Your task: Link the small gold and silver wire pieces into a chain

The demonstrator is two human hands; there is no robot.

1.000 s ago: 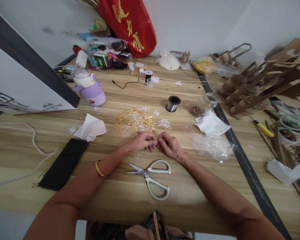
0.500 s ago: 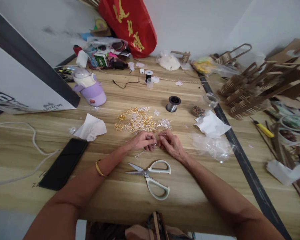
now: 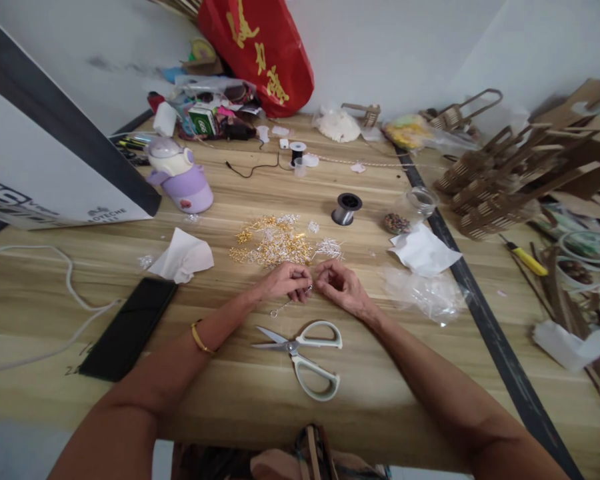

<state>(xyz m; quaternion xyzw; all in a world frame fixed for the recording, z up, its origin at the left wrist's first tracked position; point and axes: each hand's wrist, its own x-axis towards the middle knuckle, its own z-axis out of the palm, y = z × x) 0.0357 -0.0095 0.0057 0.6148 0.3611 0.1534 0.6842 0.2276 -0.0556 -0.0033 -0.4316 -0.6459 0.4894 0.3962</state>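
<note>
My left hand (image 3: 291, 281) is closed in a pinch, with a small shiny silver piece at its fingertips. A thin silver chain (image 3: 283, 308) with a little end ring hangs from beneath this hand to the table. Close beside it, my right hand (image 3: 341, 285) has thumb and forefinger pinched together; whatever is between them is too small to make out. Just beyond both hands lie a heap of gold and silver findings (image 3: 280, 243) and a bunch of silver pins (image 3: 329, 249). Partly open scissors (image 3: 293, 347) with pale handles rest on the near side.
A wire spool (image 3: 347, 209) stands behind the hands. To the left are a black phone (image 3: 127, 330), a crumpled tissue (image 3: 183, 255) and a purple bottle (image 3: 180, 177). On the right lie a plastic bag (image 3: 430, 293), white paper (image 3: 425, 250) and small woven baskets (image 3: 485, 193).
My right hand has shifted slightly left, nearer to the left hand's fingertips. The left hand and the things on the table look the same.
</note>
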